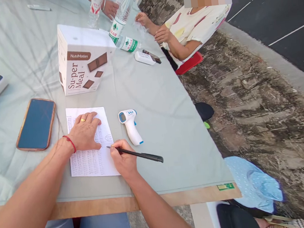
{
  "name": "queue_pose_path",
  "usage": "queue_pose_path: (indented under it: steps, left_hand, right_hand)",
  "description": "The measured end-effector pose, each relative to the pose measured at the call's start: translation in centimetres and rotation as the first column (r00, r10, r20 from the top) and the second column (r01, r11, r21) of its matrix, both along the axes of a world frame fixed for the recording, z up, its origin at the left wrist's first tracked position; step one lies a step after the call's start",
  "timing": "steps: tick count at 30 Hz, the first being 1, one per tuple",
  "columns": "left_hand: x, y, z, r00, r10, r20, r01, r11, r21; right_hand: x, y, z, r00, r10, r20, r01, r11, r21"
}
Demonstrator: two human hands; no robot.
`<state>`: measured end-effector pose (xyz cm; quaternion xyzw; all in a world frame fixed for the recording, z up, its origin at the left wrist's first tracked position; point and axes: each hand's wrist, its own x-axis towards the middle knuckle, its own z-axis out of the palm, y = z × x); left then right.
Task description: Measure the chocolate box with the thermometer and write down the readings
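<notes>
Rows of small writing already cover most of the sheet (110,166) on the table (168,119) — its right-hand strip, beyond a circled note (108,137), looks largely bare. The left hand (85,133) lies flat on the sheet, thumb apart; at the sheet's right edge, the right hand's (125,162) fingers pinch a black pen (142,154) — tip contact unclear.

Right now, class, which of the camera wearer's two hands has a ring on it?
The left hand, spread on the written sheet, wears a gold-coloured ring; the right hand, holding the black pen, shows none.
</notes>
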<state>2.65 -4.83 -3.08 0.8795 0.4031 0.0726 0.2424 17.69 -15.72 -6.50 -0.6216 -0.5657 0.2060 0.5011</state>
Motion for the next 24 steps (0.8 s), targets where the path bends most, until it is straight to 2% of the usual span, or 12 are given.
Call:
queue_pose_path:
  steps: [3,6,11,13,15,17,18,20,22,24]
  left_hand:
    - [0.0,0.0,0.0,1.0,-0.011,-0.009,0.011,1.0,0.016]
    - [-0.1,0.1,0.0,1.0,-0.008,-0.02,0.008,1.0,0.001]
    - [-0.3,0.0,0.3,1.0,0.008,-0.01,-0.008,1.0,0.002]
    - [-0.4,0.0,0.4,1.0,0.019,0.019,-0.019,1.0,-0.011]
    - [-0.6,0.2,0.4,0.995,0.047,0.09,-0.046,0.999,-0.011]
    - [-0.9,0.6,0.3,0.964,0.156,0.217,-0.165,0.986,0.024]
    - [-1.0,0.9,0.2,0.923,0.241,0.3,-0.268,0.962,0.05]
    - [-1.3,2.0,0.2,0.774,0.408,0.485,-0.508,0.857,0.09]
    - [-1.5,3.6,0.4,0.586,0.494,0.642,-0.684,0.726,0.066]
    - [-1.7,5.8,0.8,0.436,0.532,0.726,-0.762,0.648,-0.017]
  right_hand:
    - [1.4,0.3,-0.1,0.994,0.001,0.107,-0.009,0.997,0.074]
    - [3.5,0.8,-0.3,0.956,0.047,0.289,-0.085,0.989,0.121]
    - [5.3,1.1,-0.6,0.839,0.177,0.514,-0.197,0.98,-0.016]
    - [5.2,1.1,-0.6,0.79,0.198,0.58,-0.227,0.974,-0.023]
    - [5.1,1.3,-0.6,0.769,0.176,0.615,-0.242,0.97,0.025]
    - [5.2,1.6,-0.7,0.788,0.065,0.612,-0.179,0.975,0.128]
    - [5.4,1.7,-0.7,0.802,-0.024,0.596,-0.101,0.979,0.175]
    - [5.8,2.1,-0.7,0.795,-0.212,0.569,0.126,0.974,0.186]
    - [6.2,2.5,-0.7,0.753,-0.306,0.583,0.33,0.941,0.068]
    - [6.4,2.9,-0.9,0.741,-0.268,0.616,0.411,0.906,-0.101]
